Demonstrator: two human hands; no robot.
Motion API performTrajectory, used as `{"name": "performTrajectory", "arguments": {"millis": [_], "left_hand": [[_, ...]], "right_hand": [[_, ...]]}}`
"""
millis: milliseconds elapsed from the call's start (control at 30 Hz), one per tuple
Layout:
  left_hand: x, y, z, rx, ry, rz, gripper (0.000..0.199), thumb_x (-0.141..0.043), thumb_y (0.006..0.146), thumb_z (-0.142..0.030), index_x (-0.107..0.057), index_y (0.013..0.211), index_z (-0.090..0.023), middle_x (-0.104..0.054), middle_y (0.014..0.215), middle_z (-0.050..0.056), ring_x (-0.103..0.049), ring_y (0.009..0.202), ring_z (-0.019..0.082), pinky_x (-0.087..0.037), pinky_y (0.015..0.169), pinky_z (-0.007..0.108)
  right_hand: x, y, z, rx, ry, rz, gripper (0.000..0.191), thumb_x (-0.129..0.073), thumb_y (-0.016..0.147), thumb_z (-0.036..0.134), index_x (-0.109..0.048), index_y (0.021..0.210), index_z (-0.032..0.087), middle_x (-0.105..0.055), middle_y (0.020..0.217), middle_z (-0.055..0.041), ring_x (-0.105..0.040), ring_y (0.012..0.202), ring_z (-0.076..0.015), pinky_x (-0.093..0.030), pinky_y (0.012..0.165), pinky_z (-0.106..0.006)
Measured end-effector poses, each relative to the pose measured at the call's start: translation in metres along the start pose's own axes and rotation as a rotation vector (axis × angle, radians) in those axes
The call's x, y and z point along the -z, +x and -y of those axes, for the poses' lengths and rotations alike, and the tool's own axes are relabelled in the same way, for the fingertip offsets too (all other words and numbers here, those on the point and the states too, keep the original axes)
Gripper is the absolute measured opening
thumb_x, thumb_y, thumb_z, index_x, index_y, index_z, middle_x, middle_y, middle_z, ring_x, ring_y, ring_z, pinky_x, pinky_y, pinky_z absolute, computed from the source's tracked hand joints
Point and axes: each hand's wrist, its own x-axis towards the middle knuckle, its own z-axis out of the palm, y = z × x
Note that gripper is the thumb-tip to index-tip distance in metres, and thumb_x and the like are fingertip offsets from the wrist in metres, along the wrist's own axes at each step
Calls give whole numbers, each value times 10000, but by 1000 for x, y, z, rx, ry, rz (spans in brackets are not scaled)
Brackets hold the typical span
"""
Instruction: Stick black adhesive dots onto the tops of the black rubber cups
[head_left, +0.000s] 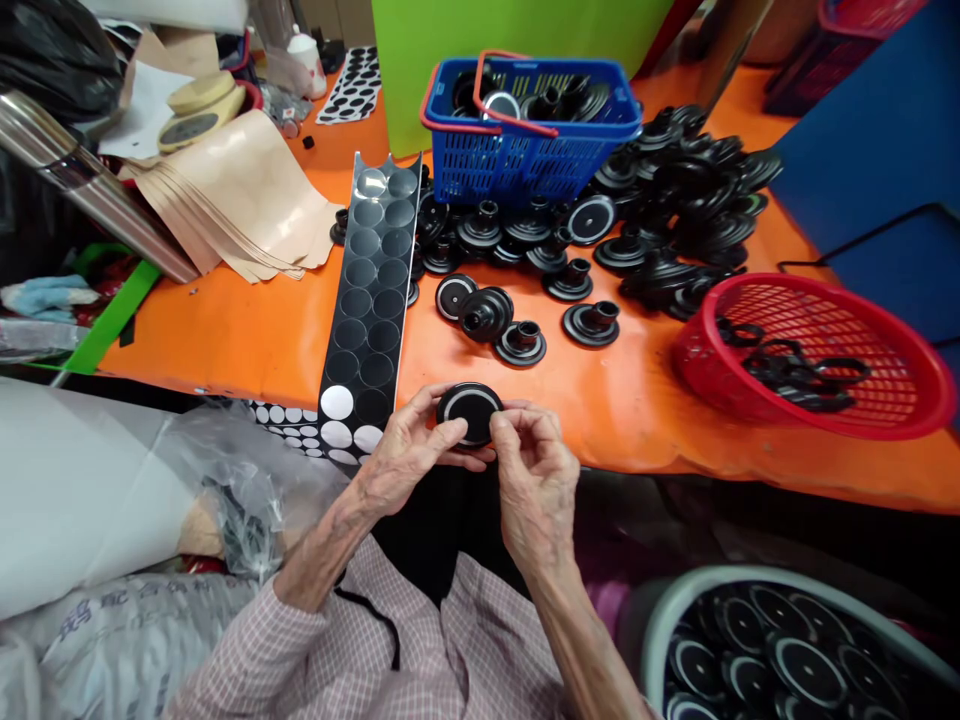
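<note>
At the front edge of the orange table, my left hand (pixel 409 447) grips a round black knob (pixel 470 412) from the left, its thumb on the flat face. That face is turned up and shows a pale ring. My right hand (pixel 534 450) is closed at the knob's right side, thumb and forefinger pinched at its rim; whether a thin piece lies between them is too small to tell. Left of the hands lies a strip of round black stickers (pixel 367 300), with white circles bared at its near end. Several loose black knobs (pixel 520 343) lie beyond the hands.
A blue basket (pixel 517 160) of black parts stands at the back, beside a heap of knobs (pixel 697 200). On the right is a red basket (pixel 705 350) with black rings. A pale tub (pixel 660 640) of discs is at lower right; brown paper sheets (pixel 240 190) lie left.
</note>
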Motion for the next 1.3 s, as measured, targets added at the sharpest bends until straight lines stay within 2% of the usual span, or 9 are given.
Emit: {"name": "performTrajectory", "arguments": {"millis": [467,633,767,833,900,967,1067,1167,1300], "left_hand": [[2,0,7,-84,40,-124,329,-715,764,-292,-594,1051,-185,-641,1054,57,-652,959,213,-611,691,289],[5,-1,6,-79,30,-116,326,-696,780,-299,-580,1068,-201,-631,1067,48,-682,846,193,-617,645,311],[8,-3,-1,13,32,-50,395,-668,808,-324,-545,1160,-193,-627,1108,84,-699,680,153,-595,623,287],[12,-7,-8,45,90,-60,532,-677,797,-335,-471,1275,-226,-604,1167,103,-700,647,152,-581,604,287],[21,-14,-15,-3,270,-199,585,-681,789,-350,-443,1316,-259,-583,1184,98,-675,601,131,-543,550,268],[34,-21,-21,-136,544,-482,489,-675,788,-355,-524,1238,-242,-587,1112,75,-631,605,114,-508,566,261],[59,-28,-24,-309,876,-862,383,-711,743,-344,-599,1077,-194,-567,1016,66,-595,811,180,-483,811,332],[80,-27,-19,-319,924,-923,458,-762,669,-347,-560,1045,-180,-531,1075,80,-561,938,219,-431,919,384],[94,-23,-19,-245,682,-882,482,-798,589,-360,-524,941,-179,-551,990,31,-568,803,157,-472,751,304]], "right_hand": [[-11,-3,-10,374,-373,-77,111,-503,904,281,-488,803,239,-570,877,-47,-583,930,-209,-523,787,-394],[-8,1,-13,87,-113,-18,315,-632,827,414,-497,1041,227,-604,982,-49,-634,760,-163,-566,661,-340],[-8,9,-10,-71,42,225,294,-638,809,484,-596,880,201,-647,796,-20,-628,665,-142,-552,587,-280],[-9,17,-11,-82,69,224,320,-662,781,500,-605,837,191,-646,748,-14,-611,622,-135,-540,565,-274],[-9,29,-13,-67,49,148,348,-674,763,515,-602,845,185,-644,749,-19,-599,613,-139,-531,560,-285],[-7,39,-14,-18,-25,79,368,-652,782,519,-591,924,185,-640,780,-31,-603,641,-162,-537,586,-325],[-8,40,-11,219,-291,-73,367,-615,831,449,-561,1082,187,-621,959,-95,-620,821,-235,-540,744,-450],[-24,16,-12,494,-469,-50,232,-547,891,321,-574,1095,212,-604,1030,-112,-605,944,-258,-516,856,-481],[-59,-23,-23,530,-401,327,270,-446,933,213,-531,1187,190,-609,1100,-130,-613,1014,-245,-556,856,-434]]}}
